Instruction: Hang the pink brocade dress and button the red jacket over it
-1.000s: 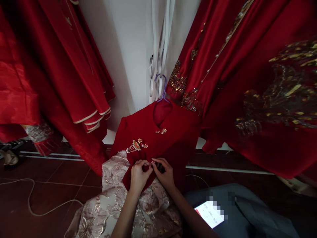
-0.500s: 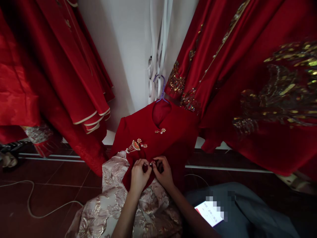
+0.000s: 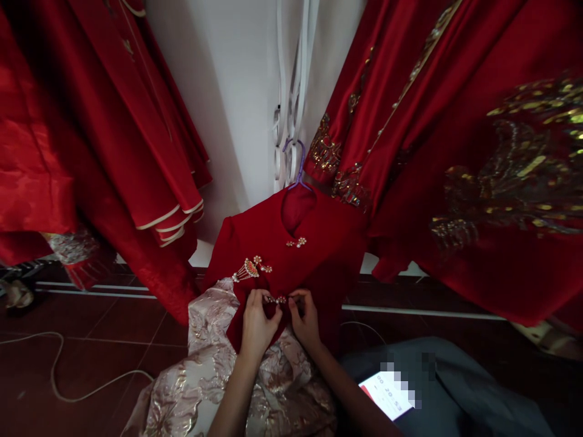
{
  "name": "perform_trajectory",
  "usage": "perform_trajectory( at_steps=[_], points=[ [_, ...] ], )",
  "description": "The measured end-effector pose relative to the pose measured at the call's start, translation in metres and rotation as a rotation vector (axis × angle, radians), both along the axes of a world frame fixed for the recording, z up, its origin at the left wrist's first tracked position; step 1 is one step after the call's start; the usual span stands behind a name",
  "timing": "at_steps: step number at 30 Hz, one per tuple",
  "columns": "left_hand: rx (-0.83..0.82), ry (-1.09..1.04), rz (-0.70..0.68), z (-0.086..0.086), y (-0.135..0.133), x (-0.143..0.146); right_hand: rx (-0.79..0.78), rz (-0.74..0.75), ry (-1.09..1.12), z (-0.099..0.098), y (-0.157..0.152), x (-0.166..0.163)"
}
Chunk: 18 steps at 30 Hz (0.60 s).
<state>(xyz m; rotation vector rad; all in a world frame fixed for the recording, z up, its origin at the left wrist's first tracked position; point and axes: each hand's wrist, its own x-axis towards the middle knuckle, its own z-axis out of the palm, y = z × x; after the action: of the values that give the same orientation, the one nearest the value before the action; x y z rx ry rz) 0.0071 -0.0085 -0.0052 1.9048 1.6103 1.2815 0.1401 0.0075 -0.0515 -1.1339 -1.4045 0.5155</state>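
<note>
A dark red jacket [image 3: 319, 243] hangs in front of me on a purple hanger [image 3: 298, 164]. Its front flap carries a pearl clasp [image 3: 296, 243] near the collar and a fan-shaped gold brooch [image 3: 248, 268] lower left. My left hand [image 3: 257, 325] and my right hand [image 3: 306, 321] meet at the flap's lower edge. Both pinch a small pearl fastening [image 3: 276, 299] between their fingertips. Under the jacket hangs a pale pink and gold brocade skirt [image 3: 204, 376].
Red embroidered gowns hang on the left [image 3: 91, 121] and on the right [image 3: 455, 152] of a white wall [image 3: 237, 91]. A white cable [image 3: 59, 376] lies on the dark red tiled floor. A lit phone screen [image 3: 392, 391] rests on grey cloth at the lower right.
My fingertips have drawn slightly apart, and the pearl fastening now shows stretched between them. The view has barely shifted.
</note>
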Motion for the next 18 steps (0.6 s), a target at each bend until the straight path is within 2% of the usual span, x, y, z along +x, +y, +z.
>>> perform_trajectory(
  at_steps=[10, 18],
  points=[
    [-0.032, 0.02, -0.036, 0.0016, -0.0002, -0.0034, -0.032, 0.007, 0.012, 0.0021, -0.0011, -0.0001],
    [-0.044, -0.083, -0.012, 0.0027, -0.0026, -0.004, -0.05, 0.041, -0.018, 0.0076, -0.003, -0.0009]
  ],
)
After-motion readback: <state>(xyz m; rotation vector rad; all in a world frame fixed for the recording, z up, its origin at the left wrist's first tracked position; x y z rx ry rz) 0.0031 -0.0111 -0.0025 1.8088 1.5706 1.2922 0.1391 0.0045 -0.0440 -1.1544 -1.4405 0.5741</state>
